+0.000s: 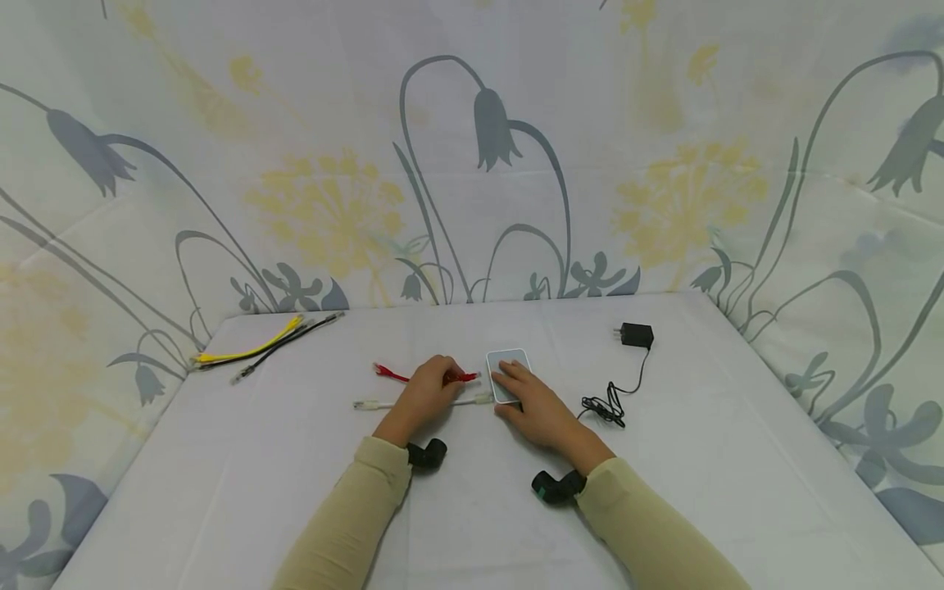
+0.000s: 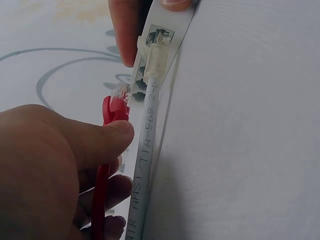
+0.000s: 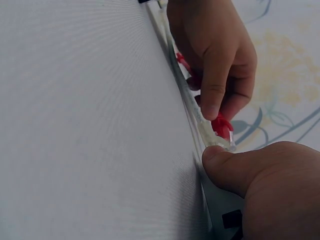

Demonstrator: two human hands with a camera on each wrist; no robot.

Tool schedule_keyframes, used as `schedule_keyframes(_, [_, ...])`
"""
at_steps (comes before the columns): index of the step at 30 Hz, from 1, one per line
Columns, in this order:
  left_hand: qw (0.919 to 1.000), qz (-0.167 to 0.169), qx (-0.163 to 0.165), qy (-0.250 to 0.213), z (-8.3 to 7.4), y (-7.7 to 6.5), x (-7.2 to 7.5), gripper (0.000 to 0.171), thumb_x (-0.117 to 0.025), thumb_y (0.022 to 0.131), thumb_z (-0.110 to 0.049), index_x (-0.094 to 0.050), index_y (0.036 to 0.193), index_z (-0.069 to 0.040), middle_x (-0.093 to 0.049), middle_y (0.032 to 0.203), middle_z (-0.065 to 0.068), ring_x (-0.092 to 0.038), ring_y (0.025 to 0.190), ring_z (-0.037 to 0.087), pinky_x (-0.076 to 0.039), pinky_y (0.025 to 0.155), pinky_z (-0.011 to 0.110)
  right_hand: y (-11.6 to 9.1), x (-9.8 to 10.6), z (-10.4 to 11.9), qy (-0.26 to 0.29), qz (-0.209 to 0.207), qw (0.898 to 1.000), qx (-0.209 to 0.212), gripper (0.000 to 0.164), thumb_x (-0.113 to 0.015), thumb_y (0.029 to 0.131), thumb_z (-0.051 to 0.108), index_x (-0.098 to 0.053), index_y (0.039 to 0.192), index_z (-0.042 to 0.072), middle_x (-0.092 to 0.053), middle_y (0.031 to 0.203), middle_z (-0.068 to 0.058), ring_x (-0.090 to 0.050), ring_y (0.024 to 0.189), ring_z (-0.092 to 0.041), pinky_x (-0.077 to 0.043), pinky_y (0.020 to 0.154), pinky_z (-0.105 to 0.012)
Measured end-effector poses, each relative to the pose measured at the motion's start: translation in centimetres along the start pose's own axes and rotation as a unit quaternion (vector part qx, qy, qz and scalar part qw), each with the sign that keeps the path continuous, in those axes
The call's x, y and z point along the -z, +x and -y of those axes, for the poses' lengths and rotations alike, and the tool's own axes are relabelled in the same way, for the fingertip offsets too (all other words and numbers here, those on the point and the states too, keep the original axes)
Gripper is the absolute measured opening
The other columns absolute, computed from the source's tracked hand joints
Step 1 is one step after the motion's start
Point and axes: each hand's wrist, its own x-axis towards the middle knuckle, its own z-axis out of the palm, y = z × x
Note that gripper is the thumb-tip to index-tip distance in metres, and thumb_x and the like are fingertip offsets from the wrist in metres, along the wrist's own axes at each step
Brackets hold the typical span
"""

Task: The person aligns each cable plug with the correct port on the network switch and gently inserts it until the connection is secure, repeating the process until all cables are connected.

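The left hand [image 1: 426, 395] — grip nearly closed — pinches the red cable [image 2: 102, 187] near its plug [image 2: 119, 98]; the right hand [image 1: 543, 412], grip spread wider, holds the white box [image 1: 509, 355].

The white-covered desk [image 1: 701, 508] is carrying a yellow cable [image 1: 254, 348], black cables [image 1: 295, 337], a white cable [image 1: 465, 402], a white box [image 1: 504, 392] and a black adapter [image 1: 636, 334].

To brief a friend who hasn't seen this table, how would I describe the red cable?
On the white table, find the box under the right hand. Just left of it, the left hand pinches the red cable. Its colour sets it apart from the white cable alongside.
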Motion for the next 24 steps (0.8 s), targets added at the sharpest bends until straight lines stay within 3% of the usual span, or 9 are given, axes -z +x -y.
schedule_keyframes(13, [1.0000, 0.001, -0.002, -0.007, -0.46, -0.46, -0.13, 0.006, -0.068, 0.089, -0.013, -0.069, 0.094, -0.010, -0.061, 0.086, 0.003, -0.053, 0.077, 0.014, -0.046, 0.072, 0.029, 0.03, -0.11, -0.05, 0.000, 0.000, 1.000, -0.001, 0.057, -0.062, 0.095, 0.029, -0.045, 0.146, 0.013, -0.032, 0.158, -0.008, -0.022, 0.148, -0.031, -0.028, 0.115, -0.052])
schedule_keyframes(24, [0.9996, 0.017, 0.013, -0.019, -0.91, -0.65, 0.08, 0.008, -0.068, 0.090, -0.015, -0.071, 0.095, -0.010, -0.067, 0.090, 0.003, -0.058, 0.082, 0.016, -0.049, 0.078, 0.033, 0.04, 0.02, 0.05, -0.003, -0.001, 1.000, 0.000, 0.056, -0.062, 0.095, 0.029, -0.045, 0.146, 0.013, -0.032, 0.157, -0.008, -0.023, 0.148, -0.031, -0.029, 0.115, -0.052])
